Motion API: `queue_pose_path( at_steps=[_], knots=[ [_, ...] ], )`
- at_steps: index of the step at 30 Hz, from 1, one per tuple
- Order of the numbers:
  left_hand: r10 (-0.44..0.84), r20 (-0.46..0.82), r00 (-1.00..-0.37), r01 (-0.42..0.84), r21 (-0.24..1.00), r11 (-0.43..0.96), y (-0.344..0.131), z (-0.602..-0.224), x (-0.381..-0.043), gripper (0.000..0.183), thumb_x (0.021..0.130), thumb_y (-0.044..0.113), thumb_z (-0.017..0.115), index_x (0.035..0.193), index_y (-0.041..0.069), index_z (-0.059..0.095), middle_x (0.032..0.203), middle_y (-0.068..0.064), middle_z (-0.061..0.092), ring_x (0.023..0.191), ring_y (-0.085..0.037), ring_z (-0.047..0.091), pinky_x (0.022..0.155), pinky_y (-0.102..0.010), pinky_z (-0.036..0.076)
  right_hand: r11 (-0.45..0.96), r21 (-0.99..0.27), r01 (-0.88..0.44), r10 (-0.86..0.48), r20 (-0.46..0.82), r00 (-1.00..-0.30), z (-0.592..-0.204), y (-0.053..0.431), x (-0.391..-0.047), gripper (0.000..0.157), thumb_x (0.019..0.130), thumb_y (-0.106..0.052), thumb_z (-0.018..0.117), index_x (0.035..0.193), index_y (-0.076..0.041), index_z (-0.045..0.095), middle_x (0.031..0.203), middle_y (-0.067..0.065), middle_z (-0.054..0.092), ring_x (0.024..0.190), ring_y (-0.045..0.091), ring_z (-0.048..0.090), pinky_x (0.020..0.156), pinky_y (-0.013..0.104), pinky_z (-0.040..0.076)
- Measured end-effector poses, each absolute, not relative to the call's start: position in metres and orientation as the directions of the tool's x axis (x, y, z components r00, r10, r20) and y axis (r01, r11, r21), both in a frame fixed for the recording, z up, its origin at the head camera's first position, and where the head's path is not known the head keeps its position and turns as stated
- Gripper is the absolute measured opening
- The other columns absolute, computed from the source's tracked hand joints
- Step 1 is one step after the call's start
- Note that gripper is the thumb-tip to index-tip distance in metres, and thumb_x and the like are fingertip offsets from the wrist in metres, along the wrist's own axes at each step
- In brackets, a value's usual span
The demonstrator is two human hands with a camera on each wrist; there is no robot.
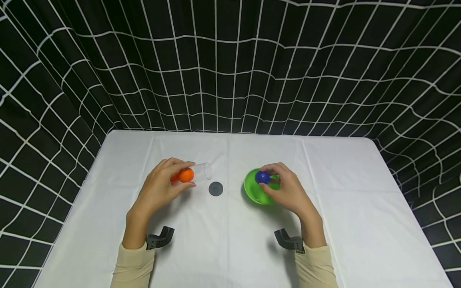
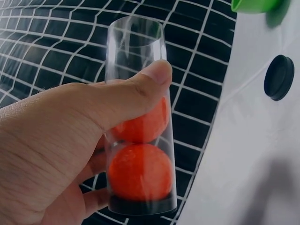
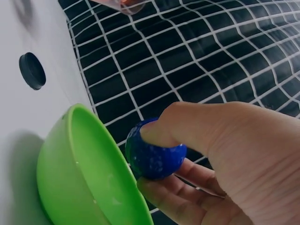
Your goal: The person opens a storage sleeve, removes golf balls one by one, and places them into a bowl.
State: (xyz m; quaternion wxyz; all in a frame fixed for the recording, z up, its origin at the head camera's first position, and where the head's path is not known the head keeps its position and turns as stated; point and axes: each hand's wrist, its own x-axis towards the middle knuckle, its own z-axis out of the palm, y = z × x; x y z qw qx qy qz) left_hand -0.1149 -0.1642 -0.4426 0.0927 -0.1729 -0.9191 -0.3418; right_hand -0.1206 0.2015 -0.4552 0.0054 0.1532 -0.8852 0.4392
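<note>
My left hand [image 1: 162, 182] grips a clear plastic tube [image 2: 136, 56] with a black base. Two orange balls [image 2: 140, 171] are stacked inside it, the upper one partly behind my thumb. In the head view the tube leans over, its open end pointing right. My right hand [image 1: 284, 188] pinches a blue ball [image 3: 154, 152] between thumb and fingers. That ball is right over the rim of a green bowl [image 3: 61, 173], whose visible inside holds no ball. Between the hands a round black cap [image 1: 215, 189] lies on the white cloth.
A white cloth covers the table [image 1: 230, 240]. Behind it and at both sides hangs a dark curtain [image 1: 230, 72] with a white grid pattern. Each wrist carries a black camera mount [image 1: 160, 238] that sticks out inward over the table.
</note>
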Motion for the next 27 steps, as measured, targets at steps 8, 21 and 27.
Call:
queue_pose_path(
  at_steps=[8, 21, 27],
  knots=[
    [0.283, 0.246, -0.927, 0.374, 0.622, 0.688, -0.161, -0.443, -0.116, 0.054, 0.084, 0.032, 0.092, 0.134, 0.022, 0.074, 0.119, 0.001, 0.073, 0.115, -0.021, 0.065, 0.097, -0.043, 0.056, 0.614, -0.736, -0.286, -0.304, 0.114, -0.946, -0.460, 0.201, -0.123, 0.039, 0.089, 0.002, 0.078, 0.126, 0.000, 0.068, 0.128, 0.021, 0.067, 0.119, 0.037, 0.069, 0.101, 0.048, 0.061],
    [0.287, 0.246, -0.926, 0.378, 0.630, 0.678, -0.159, -0.437, -0.114, 0.057, 0.087, 0.034, 0.089, 0.140, 0.025, 0.071, 0.122, 0.003, 0.072, 0.106, -0.017, 0.070, 0.092, -0.041, 0.057, 0.648, -0.684, -0.334, -0.228, 0.244, -0.943, -0.450, 0.196, -0.122, 0.036, 0.094, -0.012, 0.079, 0.128, -0.005, 0.071, 0.134, 0.015, 0.067, 0.130, 0.035, 0.063, 0.112, 0.054, 0.049],
    [0.302, 0.272, -0.914, 0.407, 0.609, 0.681, -0.158, -0.439, -0.114, 0.060, 0.084, 0.035, 0.090, 0.141, 0.027, 0.070, 0.116, 0.005, 0.073, 0.102, -0.014, 0.069, 0.086, -0.036, 0.056, 0.577, -0.724, -0.377, -0.257, 0.277, -0.926, -0.450, 0.182, -0.120, 0.033, 0.095, -0.008, 0.077, 0.128, -0.005, 0.070, 0.131, 0.014, 0.069, 0.120, 0.037, 0.071, 0.104, 0.049, 0.058]
  ],
)
